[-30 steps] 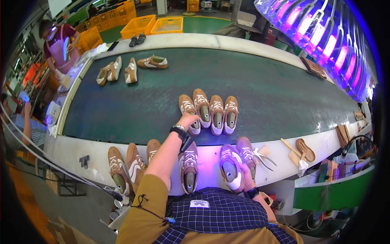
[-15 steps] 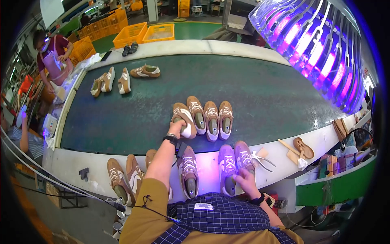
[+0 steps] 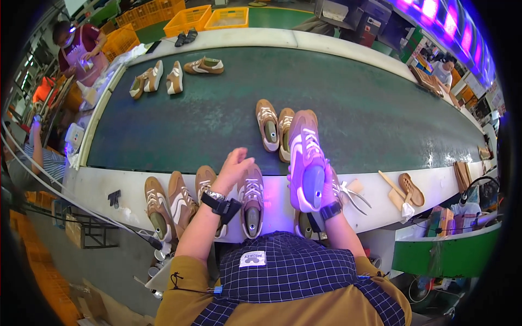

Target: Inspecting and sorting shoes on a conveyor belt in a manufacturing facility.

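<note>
In my right hand (image 3: 328, 182) is a tan and white sneaker (image 3: 305, 149), lifted with its toe pointing away. Its laces face up, purple light falls on it, and a last (image 3: 314, 187) fills its opening. My left hand (image 3: 235, 167) is empty, its fingers apart, above the near ledge between standing sneakers. One of these, a laced sneaker (image 3: 252, 204), stands just right of my left wrist; another sneaker (image 3: 157, 209) is at the row's left end. On the green belt (image 3: 190, 130), a sneaker (image 3: 266, 122) and a second sneaker (image 3: 285, 122) stand behind the held one, which partly covers the second.
Several sneakers, including a sideways one (image 3: 204, 66), lie at the belt's far left. Right along the ledge are pliers (image 3: 356, 196), a brush-like tool (image 3: 392, 186) and a brown sole (image 3: 411, 189). A glowing purple lamp (image 3: 451, 24) hangs upper right. Co-workers are at left and far right.
My left hand has let go of a sneaker on the belt and drawn back over the ledge. My right hand has raised a sneaker. The view has shifted, leaving the lamp farther into the corner.
</note>
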A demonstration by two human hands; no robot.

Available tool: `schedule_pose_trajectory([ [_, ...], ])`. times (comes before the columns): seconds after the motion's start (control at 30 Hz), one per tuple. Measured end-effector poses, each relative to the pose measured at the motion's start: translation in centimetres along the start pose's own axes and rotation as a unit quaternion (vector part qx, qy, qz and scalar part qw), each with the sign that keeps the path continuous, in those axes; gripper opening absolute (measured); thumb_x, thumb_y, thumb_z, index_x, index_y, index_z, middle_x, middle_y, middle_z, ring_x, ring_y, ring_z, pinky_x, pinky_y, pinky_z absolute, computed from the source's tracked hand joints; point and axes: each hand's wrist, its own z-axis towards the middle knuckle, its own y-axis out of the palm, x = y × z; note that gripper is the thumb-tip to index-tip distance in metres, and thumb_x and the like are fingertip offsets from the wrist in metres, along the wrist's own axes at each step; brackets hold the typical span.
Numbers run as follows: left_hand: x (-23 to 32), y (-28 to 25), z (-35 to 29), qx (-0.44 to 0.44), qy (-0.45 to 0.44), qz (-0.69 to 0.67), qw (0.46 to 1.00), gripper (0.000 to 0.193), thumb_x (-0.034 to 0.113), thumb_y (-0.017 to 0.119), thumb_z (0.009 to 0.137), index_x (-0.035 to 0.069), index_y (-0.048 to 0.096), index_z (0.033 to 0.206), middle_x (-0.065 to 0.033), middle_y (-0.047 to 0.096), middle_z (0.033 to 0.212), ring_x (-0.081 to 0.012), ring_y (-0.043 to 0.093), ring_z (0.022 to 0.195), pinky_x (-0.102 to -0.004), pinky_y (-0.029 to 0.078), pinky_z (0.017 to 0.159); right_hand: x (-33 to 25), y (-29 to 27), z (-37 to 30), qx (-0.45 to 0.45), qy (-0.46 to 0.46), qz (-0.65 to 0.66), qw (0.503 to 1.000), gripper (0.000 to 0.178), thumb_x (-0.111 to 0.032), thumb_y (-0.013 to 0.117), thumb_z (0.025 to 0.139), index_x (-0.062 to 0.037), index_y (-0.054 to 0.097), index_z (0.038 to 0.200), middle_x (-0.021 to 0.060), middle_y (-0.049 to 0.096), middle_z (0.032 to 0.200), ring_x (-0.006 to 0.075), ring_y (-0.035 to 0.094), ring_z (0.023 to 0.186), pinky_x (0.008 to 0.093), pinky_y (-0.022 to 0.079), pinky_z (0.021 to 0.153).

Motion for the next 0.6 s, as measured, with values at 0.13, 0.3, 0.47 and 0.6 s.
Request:
schedule_pose_trajectory([
  [0.13, -8.2, 0.8, -0.6, 0.016, -0.195, 0.097, 0.976, 0.061, 0.038, 0.061, 0.077, -0.011, 0.05, 0.111, -0.0255, 0.058, 0.106, -0.0301, 0.058, 0.096, -0.0353, 0.046, 0.081, 0.5, -2.6, -3.5, 0.051, 0.021, -0.033, 0.998, 0.085, -0.047, 0.07, 0.071, -0.0033, 0.033, 0.134, 0.0187, 0.047, 0.127, 0.0344, 0.051, 0.113, 0.0481, 0.04, 0.099],
  [0.3, -8.8, 2.2, -2.0, -0.04, -0.23, -0.205, 0.95, 0.037, 0.03, 0.058, 0.083, -0.002, 0.061, 0.101, -0.01, 0.065, 0.091, -0.0166, 0.061, 0.08, -0.029, 0.046, 0.065, 1.5, -4.4, -5.8, 0.03, -0.01, -0.062, 0.998, 0.071, -0.042, 0.067, 0.076, -0.0031, 0.04, 0.129, 0.0145, 0.052, 0.121, 0.0274, 0.053, 0.111, 0.0435, 0.041, 0.098],
  [0.47, -5.0, 7.5, -7.2, -0.179, -0.151, -0.162, 0.959, 0.04, 0.017, 0.063, 0.083, 0.006, 0.049, 0.118, -0.0085, 0.06, 0.101, -0.014, 0.057, 0.089, -0.0287, 0.045, 0.076, 1.3, -5.4, -7.0, 0.061, -0.021, -0.032, 0.997, 0.068, -0.041, 0.067, 0.078, -0.0026, 0.041, 0.128, 0.0143, 0.053, 0.121, 0.0267, 0.053, 0.111, 0.0423, 0.041, 0.098],
  [0.6, -4.5, 8.5, -8.6, -0.209, -0.182, -0.169, 0.946, 0.062, 0.018, 0.071, 0.076, 0.011, 0.036, 0.127, -0.0133, 0.058, 0.104, -0.0198, 0.057, 0.095, -0.0314, 0.046, 0.082, 1.0, -5.8, -7.8, 0.038, -0.013, -0.032, 0.999, 0.066, -0.041, 0.065, 0.079, -0.0018, 0.043, 0.127, 0.0153, 0.054, 0.12, 0.0272, 0.053, 0.109, 0.042, 0.041, 0.098],
])
